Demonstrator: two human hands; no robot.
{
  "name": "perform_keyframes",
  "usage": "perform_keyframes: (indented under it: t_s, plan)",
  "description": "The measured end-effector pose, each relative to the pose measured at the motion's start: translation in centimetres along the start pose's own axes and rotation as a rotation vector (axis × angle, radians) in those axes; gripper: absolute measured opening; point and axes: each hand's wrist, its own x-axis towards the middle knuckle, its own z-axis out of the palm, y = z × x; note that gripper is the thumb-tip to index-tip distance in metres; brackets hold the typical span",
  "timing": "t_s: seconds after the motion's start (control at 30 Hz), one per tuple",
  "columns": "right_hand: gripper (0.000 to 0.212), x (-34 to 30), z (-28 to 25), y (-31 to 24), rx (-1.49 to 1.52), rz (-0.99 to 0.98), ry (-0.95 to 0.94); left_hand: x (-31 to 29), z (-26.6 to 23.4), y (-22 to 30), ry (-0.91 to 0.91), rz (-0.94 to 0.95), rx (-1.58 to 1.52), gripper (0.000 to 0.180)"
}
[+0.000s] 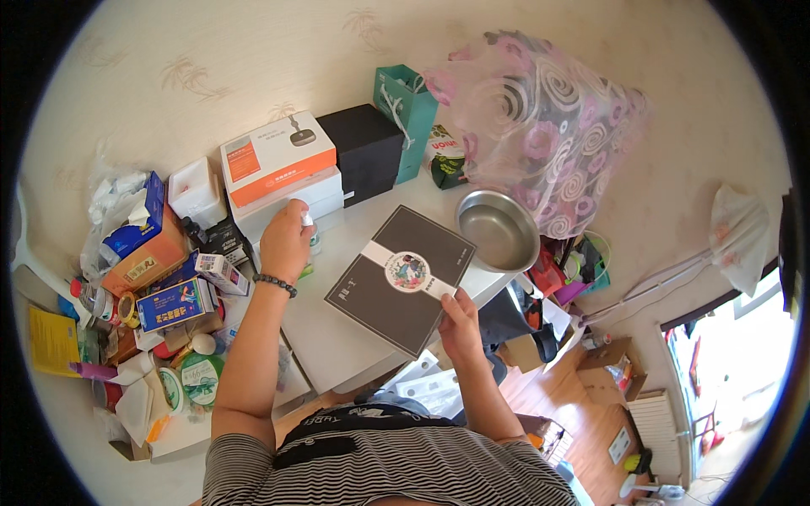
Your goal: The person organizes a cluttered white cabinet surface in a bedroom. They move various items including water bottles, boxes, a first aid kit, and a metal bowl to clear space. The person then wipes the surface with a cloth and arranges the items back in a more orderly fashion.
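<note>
Beside a metal bowl [499, 229], the right hand [461, 327] grips a rectangular box [402, 278].

The flat box [396, 308] is charcoal grey, crossed by a white band [434, 287] with a multicoloured round emblem [411, 271]. The bench [312, 337] is white, the bowl [500, 232] silver, the cube-like box [363, 156] black, the carton [278, 156] white and orange. The gift bag [412, 118] is teal with white cords. Pink flowers and pale swirls pattern the sheet [548, 126]; faint tan palms dot the cream wall [253, 67]. The shirt [388, 472] has dark and light stripes.
</note>
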Motion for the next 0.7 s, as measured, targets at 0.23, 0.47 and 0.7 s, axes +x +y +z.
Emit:
perform_keyframes:
  t_s: [0.23, 0.47, 0.7]
  plan:
    - [0.033, 0.3, 0.6, -0.3, 0.007, -0.006, -0.039, 0.0, 0.1, -1.2, 0.006, 0.044, 0.052, 0.038]
    - [0.034, 0.1, 2.0, -1.1, 0.036, 0.002, -0.075, -0.2, -0.5, -0.4, 0.097, 0.100, 0.026, 0.046]
    - [0.036, 0.8, 3.6, -2.1, 0.109, 0.004, -0.084, -0.2, -1.7, 1.4, -0.235, -0.052, -0.561, 0.036]
